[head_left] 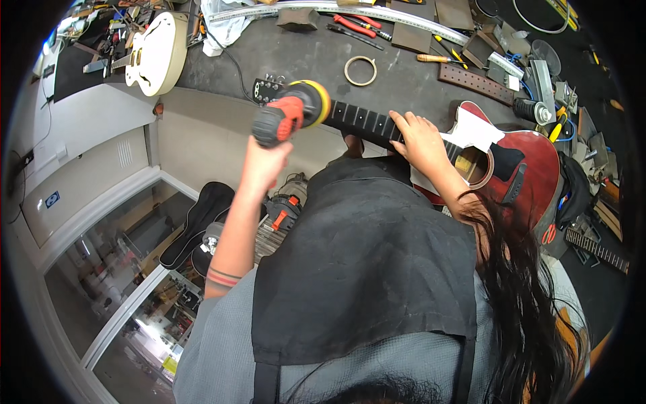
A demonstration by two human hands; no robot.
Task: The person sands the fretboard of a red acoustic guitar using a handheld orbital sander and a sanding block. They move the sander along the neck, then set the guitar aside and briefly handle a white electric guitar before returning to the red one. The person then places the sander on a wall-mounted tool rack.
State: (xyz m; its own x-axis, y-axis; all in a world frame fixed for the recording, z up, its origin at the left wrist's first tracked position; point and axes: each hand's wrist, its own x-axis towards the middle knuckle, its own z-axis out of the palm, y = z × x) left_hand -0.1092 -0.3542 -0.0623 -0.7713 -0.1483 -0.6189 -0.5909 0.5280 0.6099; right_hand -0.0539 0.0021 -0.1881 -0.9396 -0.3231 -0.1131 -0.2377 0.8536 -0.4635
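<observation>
My left hand (268, 153) grips a red-and-black power polisher (274, 122) whose yellow-rimmed round pad (321, 102) sits at the guitar's fretboard (362, 118), near the black headstock (264, 91). My right hand (420, 141) holds the neck farther toward the body, fingers over the fretboard. The dark red acoustic guitar body (538, 168) lies at the right, with white masking (474, 128) on its upper part and a dark cover beside the soundhole. What the underside of the pad touches is hidden.
The grey bench (424, 81) holds a tape roll (361, 59), pliers (356, 23), screwdrivers, a long metal rule and a spray can (538, 112). A cream guitar body (158, 54) lies at the back left. Below are a black guitar case (192, 236) and a vacuum-like machine (286, 212).
</observation>
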